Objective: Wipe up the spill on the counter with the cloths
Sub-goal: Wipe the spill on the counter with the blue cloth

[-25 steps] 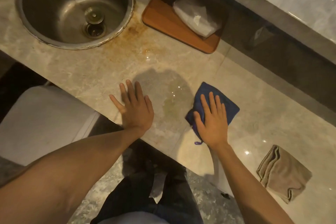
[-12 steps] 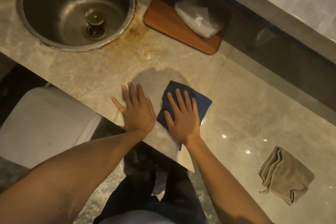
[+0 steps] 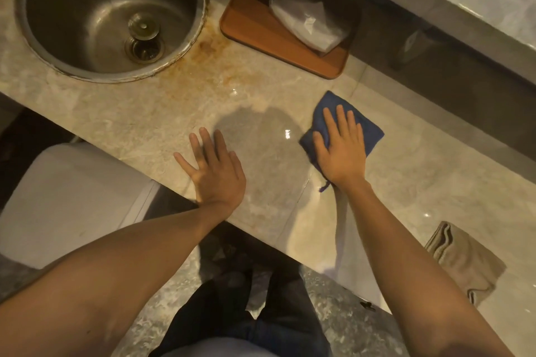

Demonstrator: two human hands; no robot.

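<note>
Two cloths: the right hand (image 3: pixel 340 151) presses flat on one blue cloth (image 3: pixel 368 127) mid-frame; one beige cloth (image 3: pixel 464 261) lies lower right. The left hand (image 3: pixel 216 168) rests spread, released, on the counter (image 3: pixel 145 122).

Dim warm light, glare specks on counter (image 3: pixel 406 182) – soft shadow, wide-angle bend

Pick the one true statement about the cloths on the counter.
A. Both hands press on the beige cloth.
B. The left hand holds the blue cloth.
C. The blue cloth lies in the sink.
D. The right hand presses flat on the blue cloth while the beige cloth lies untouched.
D: the right hand lies spread on the blue cloth, the beige cloth sits folded alone, and the left hand rests bare on the counter.
</note>
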